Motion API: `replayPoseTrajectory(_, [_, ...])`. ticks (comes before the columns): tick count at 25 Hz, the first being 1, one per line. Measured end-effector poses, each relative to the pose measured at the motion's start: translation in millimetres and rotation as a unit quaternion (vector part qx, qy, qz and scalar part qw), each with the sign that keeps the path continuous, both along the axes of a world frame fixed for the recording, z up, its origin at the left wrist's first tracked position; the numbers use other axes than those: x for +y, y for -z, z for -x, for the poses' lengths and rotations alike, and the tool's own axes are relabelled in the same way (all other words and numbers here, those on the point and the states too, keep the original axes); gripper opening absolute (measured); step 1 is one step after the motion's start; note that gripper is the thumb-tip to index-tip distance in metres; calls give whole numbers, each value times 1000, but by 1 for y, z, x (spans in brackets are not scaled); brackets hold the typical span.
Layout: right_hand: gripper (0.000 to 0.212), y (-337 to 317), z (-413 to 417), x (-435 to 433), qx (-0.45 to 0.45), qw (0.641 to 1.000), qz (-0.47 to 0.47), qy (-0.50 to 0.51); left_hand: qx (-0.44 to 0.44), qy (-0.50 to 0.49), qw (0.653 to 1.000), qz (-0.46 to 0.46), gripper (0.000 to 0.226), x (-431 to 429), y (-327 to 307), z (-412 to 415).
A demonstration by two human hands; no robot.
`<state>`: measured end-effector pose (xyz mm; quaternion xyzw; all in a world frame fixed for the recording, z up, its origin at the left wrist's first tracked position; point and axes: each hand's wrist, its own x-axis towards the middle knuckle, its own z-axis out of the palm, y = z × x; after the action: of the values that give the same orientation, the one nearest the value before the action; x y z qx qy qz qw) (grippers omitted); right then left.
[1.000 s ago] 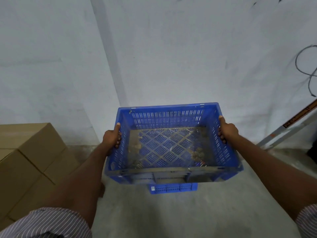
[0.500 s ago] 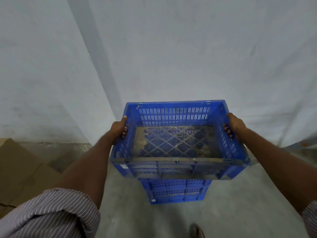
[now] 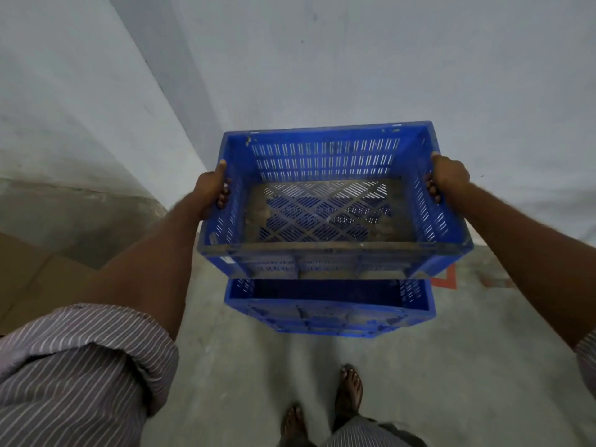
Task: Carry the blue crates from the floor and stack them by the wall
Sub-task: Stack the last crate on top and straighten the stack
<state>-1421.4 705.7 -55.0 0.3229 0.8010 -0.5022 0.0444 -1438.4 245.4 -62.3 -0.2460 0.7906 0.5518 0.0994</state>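
Two blue slatted crates here. The upper crate (image 3: 332, 253) has a grimy lattice bottom and a dusty, scuffed rim, and it's up in the air right above the lower crate (image 3: 329, 314), which sits on the floor with the wall (image 3: 387, 59) just behind it. Arms are stretched forward. The left hand (image 3: 213, 191) and right hand (image 3: 450, 177) grip the upper crate's short sides, thumbs on the rim, fingers curled inside.

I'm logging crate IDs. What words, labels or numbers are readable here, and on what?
No text is legible.
Pale sticker on the held crate's near left corner: too blurred to read.
Red mark on the floor: a painted shape, no letters visible.
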Motion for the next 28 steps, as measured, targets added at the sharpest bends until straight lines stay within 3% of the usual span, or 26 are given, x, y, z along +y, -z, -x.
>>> replayPoseTrajectory(11, [61, 9, -33, 2, -18, 1000, -24, -5, 2, 27, 1000, 6, 60, 1, 4, -14])
replayPoseTrajectory(16, [68, 10, -37, -1, -4, 995, -99, 27, -5, 26, 999, -48, 57, 2, 9, -23])
replayPoseTrajectory(19, [64, 12, -44, 0, -11, 999, -53, 6, -16, 14, 998, -51, 57, -4, 12, -31])
replayPoseTrajectory(28, [64, 18, -56, 14, -16, 999, -47, -10, -17, 4, 999, -49, 60, 0, 20, -56])
